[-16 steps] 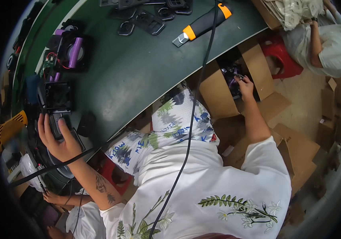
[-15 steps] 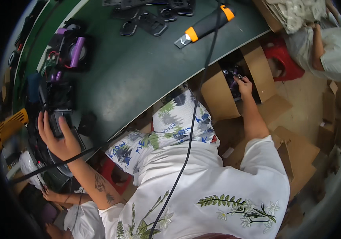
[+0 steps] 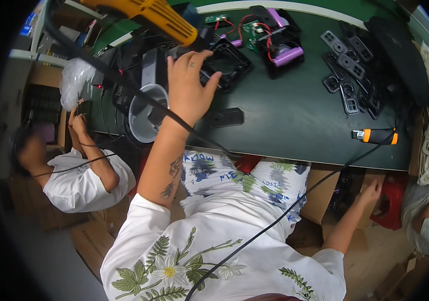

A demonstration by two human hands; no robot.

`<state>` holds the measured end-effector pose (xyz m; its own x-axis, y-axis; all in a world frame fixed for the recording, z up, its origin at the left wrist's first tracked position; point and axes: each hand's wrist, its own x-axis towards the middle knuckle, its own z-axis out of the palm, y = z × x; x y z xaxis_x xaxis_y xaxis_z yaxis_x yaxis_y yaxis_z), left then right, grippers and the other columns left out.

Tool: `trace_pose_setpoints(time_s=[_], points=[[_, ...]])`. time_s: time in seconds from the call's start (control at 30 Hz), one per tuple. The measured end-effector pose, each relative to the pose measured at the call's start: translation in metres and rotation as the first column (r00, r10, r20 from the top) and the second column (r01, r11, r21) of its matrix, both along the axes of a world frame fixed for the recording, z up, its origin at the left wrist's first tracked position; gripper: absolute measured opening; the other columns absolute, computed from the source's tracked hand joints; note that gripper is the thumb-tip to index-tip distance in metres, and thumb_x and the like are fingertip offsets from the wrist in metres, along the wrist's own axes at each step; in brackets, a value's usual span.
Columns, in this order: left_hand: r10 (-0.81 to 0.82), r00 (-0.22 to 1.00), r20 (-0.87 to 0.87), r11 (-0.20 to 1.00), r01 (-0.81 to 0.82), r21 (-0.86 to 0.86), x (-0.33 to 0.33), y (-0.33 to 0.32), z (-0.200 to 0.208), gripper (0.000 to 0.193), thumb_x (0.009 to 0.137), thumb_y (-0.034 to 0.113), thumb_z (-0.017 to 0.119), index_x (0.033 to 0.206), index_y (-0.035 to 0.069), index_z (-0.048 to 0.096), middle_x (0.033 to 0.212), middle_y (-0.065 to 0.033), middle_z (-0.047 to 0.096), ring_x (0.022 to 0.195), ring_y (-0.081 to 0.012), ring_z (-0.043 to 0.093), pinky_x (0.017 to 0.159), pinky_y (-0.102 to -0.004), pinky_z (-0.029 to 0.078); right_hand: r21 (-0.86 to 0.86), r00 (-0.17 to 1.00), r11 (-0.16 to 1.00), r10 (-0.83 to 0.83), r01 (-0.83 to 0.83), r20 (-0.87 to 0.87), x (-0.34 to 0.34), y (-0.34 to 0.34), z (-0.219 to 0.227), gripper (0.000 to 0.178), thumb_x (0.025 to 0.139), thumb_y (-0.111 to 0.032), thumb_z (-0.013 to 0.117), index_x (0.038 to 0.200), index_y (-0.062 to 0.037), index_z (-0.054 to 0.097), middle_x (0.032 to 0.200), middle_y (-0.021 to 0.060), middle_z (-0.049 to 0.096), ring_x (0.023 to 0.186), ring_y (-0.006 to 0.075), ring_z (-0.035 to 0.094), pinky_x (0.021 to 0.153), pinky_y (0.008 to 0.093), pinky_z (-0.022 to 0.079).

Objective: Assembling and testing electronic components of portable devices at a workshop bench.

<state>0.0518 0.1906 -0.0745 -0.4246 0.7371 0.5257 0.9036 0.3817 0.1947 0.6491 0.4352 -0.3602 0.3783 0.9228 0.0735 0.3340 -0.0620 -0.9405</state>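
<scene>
My left hand [image 3: 189, 85] reaches over the green table [image 3: 284, 125], fingers curled over a black square housing [image 3: 227, 62] near the table's left part. A black cable [image 3: 174, 120] crosses my wrist. Below the table's front edge my right hand [image 3: 372, 193] hangs with fingers apart at the flap of a cardboard box [image 3: 320, 200]; nothing shows in it. A flat black part [image 3: 224, 118] lies just right of my left wrist.
A yellow tool [image 3: 144, 12] hangs above my left hand. A clear plastic cup [image 3: 141, 120], purple battery cells [image 3: 287, 50], several black frames [image 3: 347, 75] and an orange-and-black knife [image 3: 375, 135] are on the table. One person [image 3: 74, 170] sits left, another [image 3: 427, 220] right beside a red stool [image 3: 392, 200].
The view has swung round, so the table now lies across the top. My left hand stays on the black housing. My right hand has come up out of the box to its flap.
</scene>
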Motion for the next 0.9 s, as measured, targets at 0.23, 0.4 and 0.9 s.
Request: trace_pose_setpoints(time_s=[0.23,0.4,0.9], points=[[-0.09,0.969,0.232,0.966,0.029,0.256,0.005,-0.002,-0.005,0.025,0.077,0.009,0.074,0.097,0.003,0.06,0.1,-0.0117,0.063,0.099,-0.0324,0.061,0.101,-0.0461,0.043,0.581,0.986,0.809,-0.015,-0.085,0.166,-0.152,-0.066,0.228,0.018,0.093,0.001,0.057,0.109,0.0084,0.06,0.12,0.0165,0.062,0.106,0.0242,0.061,0.093,0.0335,0.052],[-0.281,0.917,0.285,0.879,0.126,0.46,0.029,0.003,-0.012,0.018,0.075,0.002,0.074,0.087,0.0,0.062,0.097,-0.0148,0.064,0.089,-0.0327,0.065,0.078,-0.0361,0.053,0.57,0.68,0.426,0.637,-0.702,0.362,-0.279,-0.101,0.3,0.032,0.081,0.006,0.061,0.114,0.0059,0.059,0.118,0.0224,0.062,0.106,0.0314,0.062,0.095,0.0406,0.049],[-0.611,0.695,0.378,0.731,0.314,0.605,0.035,-0.007,0.0,0.033,0.076,0.008,0.074,0.106,0.0,0.063,0.109,-0.0159,0.063,0.099,-0.0298,0.063,0.088,-0.0361,0.05,0.107,0.371,0.368,0.788,-0.923,0.49,-0.312,-0.131,0.331,0.088,0.058,-0.013,0.072,0.14,-0.0002,0.044,0.137,0.0203,0.051,0.123,0.0337,0.053,0.105,0.0395,0.041]])
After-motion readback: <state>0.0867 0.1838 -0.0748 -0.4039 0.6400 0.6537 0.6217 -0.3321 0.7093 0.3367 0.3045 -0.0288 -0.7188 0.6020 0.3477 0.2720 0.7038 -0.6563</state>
